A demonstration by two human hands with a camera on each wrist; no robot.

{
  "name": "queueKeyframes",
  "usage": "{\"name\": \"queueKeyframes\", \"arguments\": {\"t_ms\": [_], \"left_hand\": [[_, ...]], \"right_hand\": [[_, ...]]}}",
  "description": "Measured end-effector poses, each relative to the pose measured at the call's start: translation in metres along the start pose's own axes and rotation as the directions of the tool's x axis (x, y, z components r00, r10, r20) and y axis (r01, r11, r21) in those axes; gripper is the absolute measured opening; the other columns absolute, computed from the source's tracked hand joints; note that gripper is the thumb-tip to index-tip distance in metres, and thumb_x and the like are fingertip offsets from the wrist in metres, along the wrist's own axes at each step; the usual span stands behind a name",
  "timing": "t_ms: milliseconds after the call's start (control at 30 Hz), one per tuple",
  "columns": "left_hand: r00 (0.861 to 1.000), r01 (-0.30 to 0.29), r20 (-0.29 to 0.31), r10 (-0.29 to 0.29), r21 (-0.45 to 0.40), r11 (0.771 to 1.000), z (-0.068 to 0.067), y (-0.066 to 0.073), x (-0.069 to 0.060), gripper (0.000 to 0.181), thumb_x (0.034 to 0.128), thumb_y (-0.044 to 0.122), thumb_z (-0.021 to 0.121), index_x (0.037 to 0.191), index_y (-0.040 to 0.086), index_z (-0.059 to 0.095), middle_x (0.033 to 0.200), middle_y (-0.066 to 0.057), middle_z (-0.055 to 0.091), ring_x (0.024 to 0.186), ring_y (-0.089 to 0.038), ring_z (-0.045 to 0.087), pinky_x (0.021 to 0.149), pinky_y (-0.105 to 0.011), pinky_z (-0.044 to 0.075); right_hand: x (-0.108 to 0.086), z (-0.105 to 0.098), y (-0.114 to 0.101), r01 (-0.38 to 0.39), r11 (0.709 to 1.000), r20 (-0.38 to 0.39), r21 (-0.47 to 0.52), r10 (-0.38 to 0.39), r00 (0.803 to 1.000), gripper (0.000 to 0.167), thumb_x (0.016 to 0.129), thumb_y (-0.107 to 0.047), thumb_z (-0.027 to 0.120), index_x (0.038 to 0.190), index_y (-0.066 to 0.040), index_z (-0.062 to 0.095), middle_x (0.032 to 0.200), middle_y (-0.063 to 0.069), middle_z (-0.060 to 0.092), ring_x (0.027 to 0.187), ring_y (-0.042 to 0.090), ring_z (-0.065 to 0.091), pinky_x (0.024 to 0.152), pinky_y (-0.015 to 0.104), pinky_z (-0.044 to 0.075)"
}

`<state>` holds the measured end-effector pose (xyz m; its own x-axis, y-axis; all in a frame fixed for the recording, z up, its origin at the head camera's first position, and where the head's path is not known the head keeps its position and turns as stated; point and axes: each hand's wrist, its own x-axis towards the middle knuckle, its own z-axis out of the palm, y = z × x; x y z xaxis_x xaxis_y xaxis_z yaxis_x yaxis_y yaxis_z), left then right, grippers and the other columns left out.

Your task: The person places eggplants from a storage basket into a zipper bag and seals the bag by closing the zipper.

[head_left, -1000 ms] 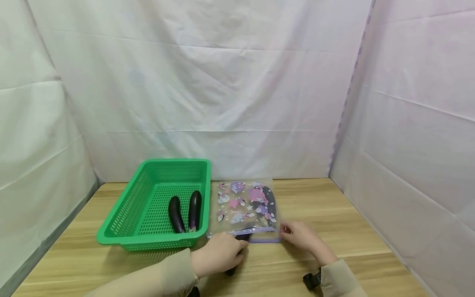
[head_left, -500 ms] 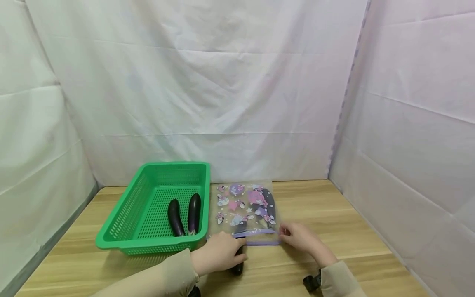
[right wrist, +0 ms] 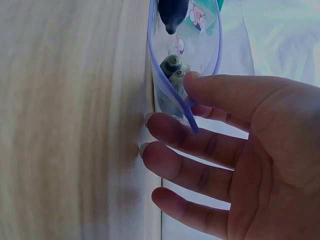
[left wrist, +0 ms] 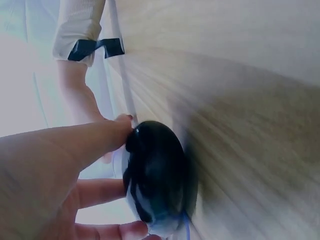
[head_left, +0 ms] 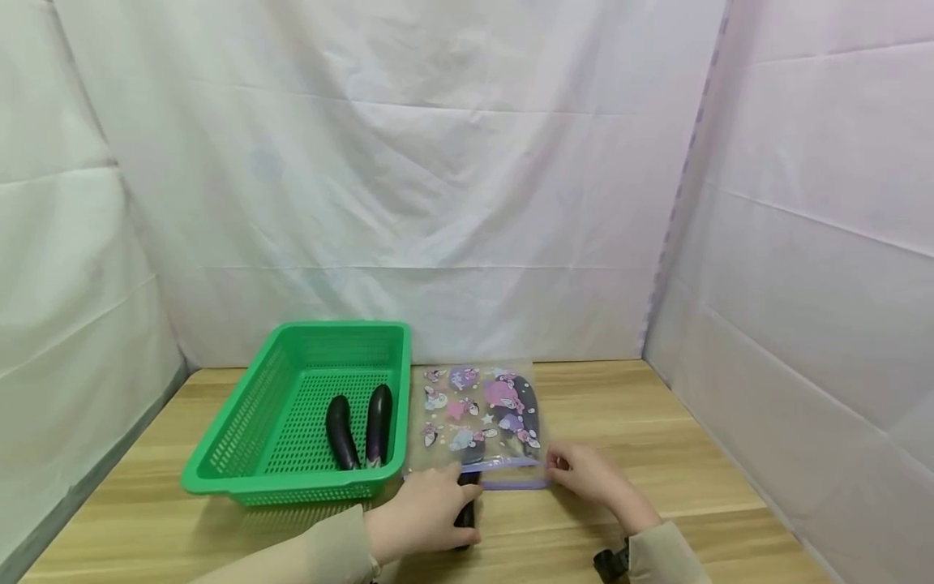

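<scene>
My left hand (head_left: 419,515) grips a dark purple eggplant (head_left: 464,519), whose far end reaches into the mouth of a clear zip bag (head_left: 438,426) printed with cartoon figures. In the left wrist view the thumb and fingers lie around this eggplant (left wrist: 155,170). My right hand (head_left: 587,478) pinches the right corner of the bag's purple-edged mouth between thumb and fingers, keeping it parted. Through the right wrist view, stem ends of eggplants (right wrist: 172,62) show inside the bag, and the gripped eggplant's tip (right wrist: 171,20) enters at the top.
Left of the bag stands a green plastic basket (head_left: 292,485) holding two eggplants, a curved one (head_left: 339,434) and a straighter one (head_left: 378,426). All rests on a wooden table (head_left: 606,397). White cloth (head_left: 438,186) hangs behind and at both sides.
The left hand has turned the eggplant from a slant to nearly straight and moved it slightly, its far end under the bag's upper edge. The right hand keeps its pinch on the bag corner.
</scene>
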<state>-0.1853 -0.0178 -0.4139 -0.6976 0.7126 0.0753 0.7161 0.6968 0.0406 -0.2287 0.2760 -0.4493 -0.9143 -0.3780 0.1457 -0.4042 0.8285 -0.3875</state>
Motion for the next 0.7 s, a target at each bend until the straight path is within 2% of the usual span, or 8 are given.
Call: {"name": "queueKeyframes", "arguments": {"t_ms": [67, 167, 333, 500, 600, 700], "left_hand": [[1.000, -0.011, -0.009, 0.011, -0.005, 1.000, 0.000, 0.001, -0.002, 0.054, 0.0778, 0.058, 0.072, 0.119, 0.023, 0.069, 0.091, 0.000, 0.054, 0.061, -0.012, 0.049, 0.049, -0.031, 0.044], [1.000, -0.025, -0.005, 0.024, -0.010, 1.000, -0.001, 0.003, -0.003, 0.054, 0.0760, 0.055, 0.075, 0.117, 0.021, 0.070, 0.096, 0.000, 0.053, 0.067, -0.013, 0.052, 0.053, -0.030, 0.047], [0.998, -0.020, 0.052, 0.021, -0.011, 1.000, -0.001, 0.007, -0.006, 0.058, 0.0745, 0.052, 0.078, 0.121, 0.020, 0.068, 0.111, -0.003, 0.057, 0.085, -0.017, 0.059, 0.059, -0.034, 0.052], [0.995, -0.008, 0.094, 0.009, -0.013, 1.000, -0.002, 0.010, -0.008, 0.064, 0.0749, 0.048, 0.080, 0.129, 0.017, 0.063, 0.121, -0.008, 0.057, 0.095, -0.018, 0.060, 0.066, -0.036, 0.053], [0.996, -0.010, 0.090, 0.009, 0.005, 1.000, -0.002, 0.012, -0.008, 0.065, 0.0771, 0.045, 0.079, 0.131, 0.014, 0.061, 0.129, -0.012, 0.056, 0.103, -0.022, 0.061, 0.072, -0.037, 0.054], [0.998, -0.033, 0.055, 0.031, 0.041, 0.999, -0.001, 0.013, -0.008, 0.064, 0.0790, 0.043, 0.079, 0.131, 0.012, 0.061, 0.134, -0.013, 0.054, 0.109, -0.024, 0.060, 0.077, -0.035, 0.054]], "right_hand": [[0.000, 0.000, -0.001, -0.004, 1.000, -0.001, 0.003, 0.004, 1.000, 0.020, 0.089, -0.021, 0.068, 0.075, -0.025, 0.054, 0.066, -0.012, 0.048, 0.057, 0.005, 0.042, 0.052, 0.026, 0.038], [-0.001, 0.001, -0.001, -0.008, 1.000, -0.002, 0.003, 0.008, 1.000, 0.020, 0.089, -0.022, 0.068, 0.075, -0.025, 0.054, 0.065, -0.012, 0.048, 0.057, 0.004, 0.042, 0.051, 0.026, 0.038], [-0.003, 0.002, -0.001, 0.003, 1.000, -0.010, 0.000, -0.003, 1.000, 0.020, 0.089, -0.021, 0.069, 0.075, -0.024, 0.054, 0.065, -0.012, 0.047, 0.056, 0.005, 0.041, 0.051, 0.026, 0.037], [-0.004, 0.002, -0.002, -0.008, 1.000, 0.000, 0.011, 0.008, 1.000, 0.020, 0.089, -0.021, 0.068, 0.075, -0.024, 0.054, 0.065, -0.012, 0.047, 0.056, 0.005, 0.042, 0.051, 0.026, 0.037], [-0.002, 0.002, -0.002, -0.025, 1.000, 0.005, 0.010, 0.025, 1.000, 0.020, 0.089, -0.022, 0.068, 0.075, -0.025, 0.054, 0.065, -0.012, 0.047, 0.056, 0.005, 0.042, 0.051, 0.026, 0.037], [-0.001, 0.001, -0.002, -0.032, 0.999, 0.001, 0.004, 0.032, 1.000, 0.020, 0.090, -0.021, 0.068, 0.075, -0.025, 0.054, 0.066, -0.012, 0.048, 0.057, 0.006, 0.042, 0.052, 0.027, 0.037]]}}
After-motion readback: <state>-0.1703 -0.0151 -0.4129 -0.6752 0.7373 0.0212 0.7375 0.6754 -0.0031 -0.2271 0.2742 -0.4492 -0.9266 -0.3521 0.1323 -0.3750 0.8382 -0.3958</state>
